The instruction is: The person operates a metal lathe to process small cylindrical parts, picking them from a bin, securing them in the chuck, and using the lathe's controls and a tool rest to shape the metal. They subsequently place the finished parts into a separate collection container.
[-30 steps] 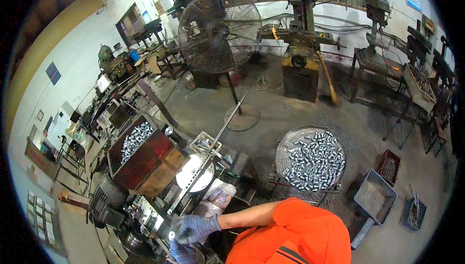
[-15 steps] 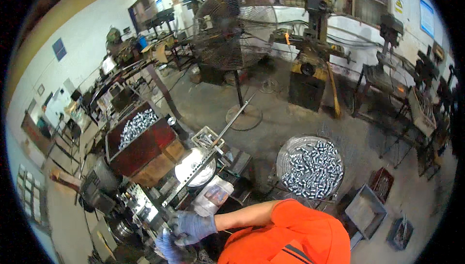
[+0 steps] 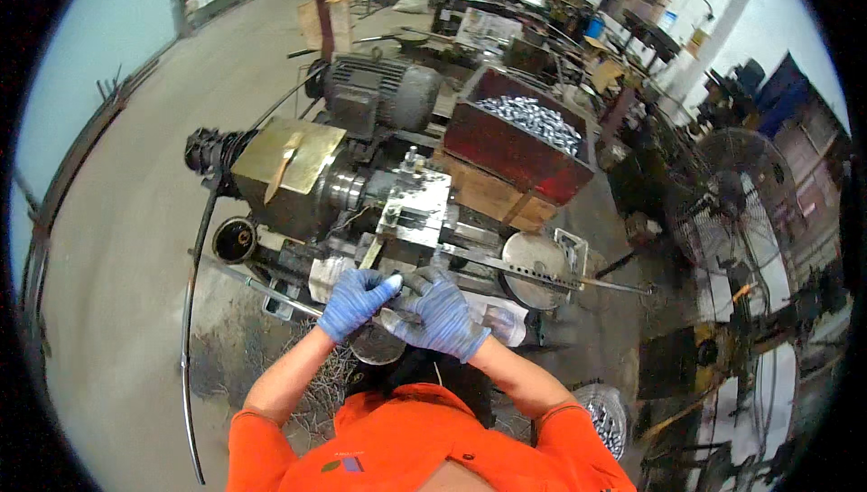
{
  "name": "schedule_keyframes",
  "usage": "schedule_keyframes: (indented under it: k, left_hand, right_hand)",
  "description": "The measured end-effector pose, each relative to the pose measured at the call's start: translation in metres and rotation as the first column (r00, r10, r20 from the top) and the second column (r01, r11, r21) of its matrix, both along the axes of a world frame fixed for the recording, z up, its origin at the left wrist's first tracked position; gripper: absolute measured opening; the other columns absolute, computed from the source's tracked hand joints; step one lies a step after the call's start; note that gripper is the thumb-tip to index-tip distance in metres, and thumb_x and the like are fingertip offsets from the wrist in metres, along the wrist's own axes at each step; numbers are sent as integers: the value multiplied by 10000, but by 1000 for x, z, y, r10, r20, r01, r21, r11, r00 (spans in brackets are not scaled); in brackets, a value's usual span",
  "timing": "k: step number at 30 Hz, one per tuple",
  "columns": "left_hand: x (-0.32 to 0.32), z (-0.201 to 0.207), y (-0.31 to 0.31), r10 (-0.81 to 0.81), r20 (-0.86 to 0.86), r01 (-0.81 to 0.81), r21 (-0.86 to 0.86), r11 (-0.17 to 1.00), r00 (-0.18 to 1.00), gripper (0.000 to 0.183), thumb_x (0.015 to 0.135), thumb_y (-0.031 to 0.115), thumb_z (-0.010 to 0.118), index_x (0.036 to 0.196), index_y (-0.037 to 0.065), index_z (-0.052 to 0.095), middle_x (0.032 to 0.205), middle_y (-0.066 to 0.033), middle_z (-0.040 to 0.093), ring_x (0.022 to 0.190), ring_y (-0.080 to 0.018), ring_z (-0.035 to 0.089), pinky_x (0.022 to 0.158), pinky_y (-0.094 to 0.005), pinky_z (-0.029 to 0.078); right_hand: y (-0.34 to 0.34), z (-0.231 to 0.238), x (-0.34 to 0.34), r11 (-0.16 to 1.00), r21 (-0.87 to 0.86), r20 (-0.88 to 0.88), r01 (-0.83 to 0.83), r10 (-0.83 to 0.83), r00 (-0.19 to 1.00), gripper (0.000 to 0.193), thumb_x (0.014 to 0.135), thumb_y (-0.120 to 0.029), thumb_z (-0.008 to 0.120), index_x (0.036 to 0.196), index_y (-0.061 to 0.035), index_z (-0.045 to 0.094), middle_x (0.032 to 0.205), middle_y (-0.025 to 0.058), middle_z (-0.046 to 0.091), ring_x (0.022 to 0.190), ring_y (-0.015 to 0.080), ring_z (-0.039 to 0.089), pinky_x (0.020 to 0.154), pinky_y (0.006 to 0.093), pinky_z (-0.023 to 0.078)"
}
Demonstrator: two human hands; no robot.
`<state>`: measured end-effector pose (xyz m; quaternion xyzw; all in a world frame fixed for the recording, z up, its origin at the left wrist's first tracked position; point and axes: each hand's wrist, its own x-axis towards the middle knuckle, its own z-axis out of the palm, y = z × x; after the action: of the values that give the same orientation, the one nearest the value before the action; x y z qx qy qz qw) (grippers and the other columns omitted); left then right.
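Observation:
My left hand (image 3: 354,304) and my right hand (image 3: 440,316), both in blue-grey gloves, meet in front of a lathe-like machine. Thumb and fingers of each are drawn together around a small dark spot between them. What they grip there is too small and hidden to name. Just beyond the fingertips is the machine's bright metal tool block (image 3: 415,210), with the round spindle (image 3: 346,192) to its left. A flat bar with a row of holes (image 3: 519,268) extends to the right of my right hand, across a round metal disc (image 3: 536,262).
Behind the machine stands a red bin (image 3: 515,154) of small shiny metal cylinders. A mesh basket (image 3: 607,397) of similar parts is at lower right. An electric motor (image 3: 379,93) sits behind the spindle housing. Metal shavings (image 3: 321,379) litter the floor; a large fan (image 3: 730,198) stands right.
My view has swung left, bringing the machine and both hands to the middle. The mesh basket now shows only at lower right. The hands remain close together.

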<state>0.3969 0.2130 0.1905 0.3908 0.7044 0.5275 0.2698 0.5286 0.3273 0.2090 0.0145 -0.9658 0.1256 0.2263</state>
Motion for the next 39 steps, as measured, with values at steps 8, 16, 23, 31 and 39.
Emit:
schedule_keyframes:
  k: [8,16,23,31,39]
  left_hand:
    - [-58,15,-41,-171,-142,160,-82,984,975,385,836,374,572,890,-1,641,666,-131,604,635,-197,590,629,-342,464]
    - [-140,17,-213,390,-694,-670,-180,720,605,350,805,369,575,913,46,654,808,-150,654,729,-289,632,672,-386,480]
    - [-140,-11,-326,351,-825,-862,-285,419,443,274,803,352,579,894,107,660,772,-133,645,762,-302,619,697,-413,469]
    - [-105,-29,-324,339,-771,-834,-432,343,539,294,803,387,576,890,122,670,787,-134,649,767,-315,616,708,-426,468]
    - [-99,-60,-313,223,-806,-826,-479,297,548,298,788,385,581,765,88,590,714,-156,621,703,-335,612,653,-444,467]
  right_hand:
    - [7,29,-56,998,57,200,-34,22,980,394,796,-491,515,865,-151,702,1021,92,621,1011,304,522,883,407,397]
    - [61,28,-163,948,283,413,146,-258,874,582,760,-576,498,894,-41,683,984,219,592,1032,332,524,918,410,369]
    - [76,6,-186,969,141,502,202,-246,829,622,706,-588,562,926,-13,652,950,239,607,932,353,576,842,389,446]
    - [87,-12,-195,974,185,400,134,-199,895,371,722,-488,612,818,-141,703,782,129,657,754,295,632,722,372,495]
    - [79,5,-203,994,73,510,80,-106,853,507,693,-528,634,890,-62,658,855,212,632,819,340,615,751,404,481]
